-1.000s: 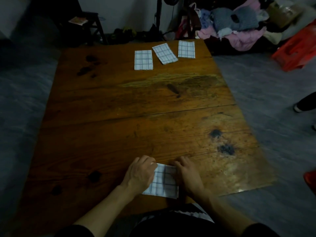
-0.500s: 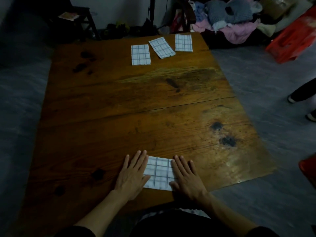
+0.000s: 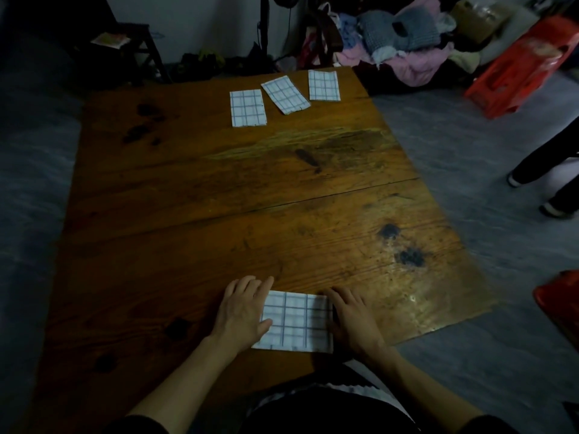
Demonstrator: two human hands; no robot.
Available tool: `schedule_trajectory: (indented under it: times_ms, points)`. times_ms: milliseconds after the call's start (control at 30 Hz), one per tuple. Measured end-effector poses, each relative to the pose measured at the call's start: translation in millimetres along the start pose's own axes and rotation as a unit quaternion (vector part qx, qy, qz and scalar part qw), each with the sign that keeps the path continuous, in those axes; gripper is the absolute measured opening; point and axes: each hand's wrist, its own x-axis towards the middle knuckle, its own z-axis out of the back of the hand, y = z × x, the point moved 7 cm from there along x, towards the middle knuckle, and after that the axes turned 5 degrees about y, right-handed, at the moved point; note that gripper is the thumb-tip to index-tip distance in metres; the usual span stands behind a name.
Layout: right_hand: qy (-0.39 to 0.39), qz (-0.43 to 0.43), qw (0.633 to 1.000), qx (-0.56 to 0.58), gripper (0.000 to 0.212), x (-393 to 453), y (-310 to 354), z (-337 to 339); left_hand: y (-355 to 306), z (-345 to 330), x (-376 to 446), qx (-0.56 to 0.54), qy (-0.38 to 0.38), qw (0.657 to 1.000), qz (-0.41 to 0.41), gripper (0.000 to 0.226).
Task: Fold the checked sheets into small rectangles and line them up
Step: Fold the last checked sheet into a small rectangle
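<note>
A folded white sheet with blue checks (image 3: 296,322) lies flat at the near edge of the wooden table (image 3: 219,214). My left hand (image 3: 242,311) rests palm down on its left edge, thumb on the sheet. My right hand (image 3: 352,319) presses flat along its right edge. Three folded checked rectangles lie in a row at the far end: the left one (image 3: 247,108), a tilted middle one (image 3: 285,94) and the right one (image 3: 324,85).
A pile of clothes (image 3: 401,42) sits behind the table's far right corner. Red plastic items (image 3: 523,64) lie on the floor at right. Another person's legs and shoes (image 3: 545,180) stand right of the table. A dark stool (image 3: 125,48) stands at the far left.
My hands went from gripping the sheet's sides to lying flat beside it, then slid slightly apart, uncovering more of the sheet. The camera view shifted a little.
</note>
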Motion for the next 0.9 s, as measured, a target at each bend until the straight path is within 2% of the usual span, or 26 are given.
schedule_trajectory:
  times_ms: [67,133,267,400,467,533,600,667,800,900]
  points:
    - [0.012,-0.004,1.0,-0.018,0.063,6,6,10,-2,8,10,0.023,0.018,1.0,0.009,0.094]
    - [0.028,-0.008,0.999,-0.04,0.06,13,10,18,-3,14,20,0.034,0.036,0.999,0.013,0.088]
    - [0.09,-0.04,0.993,-0.069,0.055,25,12,24,-7,21,30,0.013,0.073,0.997,0.017,0.057]
    - [0.101,-0.033,0.994,-0.035,0.06,29,14,21,-13,27,24,-0.051,0.061,0.997,0.002,0.026]
    - [0.093,-0.004,0.995,-0.02,0.061,29,16,19,-11,32,19,-0.109,0.054,0.993,-0.002,0.019]
    - [0.089,0.038,0.994,-0.041,0.052,29,22,22,-8,40,16,-0.146,0.041,0.988,-0.02,0.017]
    - [0.085,0.064,0.994,0.006,0.033,26,30,32,-5,53,12,-0.17,0.022,0.985,-0.036,0.017]
    - [0.044,0.102,0.994,-0.01,0.008,27,37,50,-1,69,9,-0.188,-0.007,0.981,-0.052,0.021]
    - [-0.043,0.098,0.988,0.109,0.009,32,31,90,10,100,2,-0.231,-0.118,0.963,-0.067,0.025]
    - [-0.112,0.119,0.977,0.136,0.008,36,32,112,14,120,-4,-0.25,-0.188,0.947,-0.069,0.024]
